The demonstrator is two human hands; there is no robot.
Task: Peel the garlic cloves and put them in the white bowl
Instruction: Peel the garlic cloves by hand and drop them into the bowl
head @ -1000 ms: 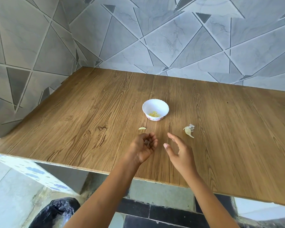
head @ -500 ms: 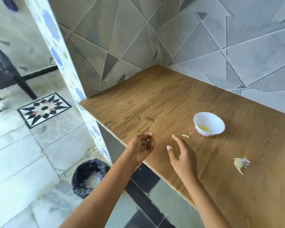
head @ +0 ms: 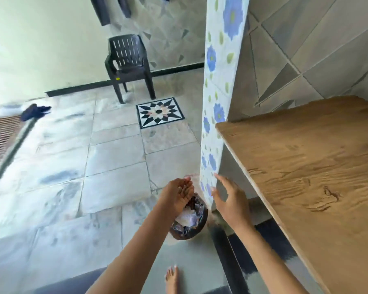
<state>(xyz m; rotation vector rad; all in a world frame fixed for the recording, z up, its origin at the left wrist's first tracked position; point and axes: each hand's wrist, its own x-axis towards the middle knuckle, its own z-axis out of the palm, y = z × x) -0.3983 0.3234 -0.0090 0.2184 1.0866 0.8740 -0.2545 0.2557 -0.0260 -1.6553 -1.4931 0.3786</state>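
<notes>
My left hand is cupped over a black-bagged waste bin on the floor, its fingers curled round small bits of garlic peel in the palm. To its right, beside the flowered pillar, my right hand hovers with straight, spread fingers and holds nothing. The white bowl and the garlic cloves are out of view. Only the left end of the wooden table shows, on the right.
A tiled pillar with blue flowers stands at the table's left corner, just behind my hands. A dark plastic chair stands far back on the tiled floor, dark slippers lie at the left, and a bare foot is below.
The view has swung left and down, away from the table to the floor. Both hands have moved off the tabletop, and the left now hangs over the bin. Bowl and garlic have left the view.
</notes>
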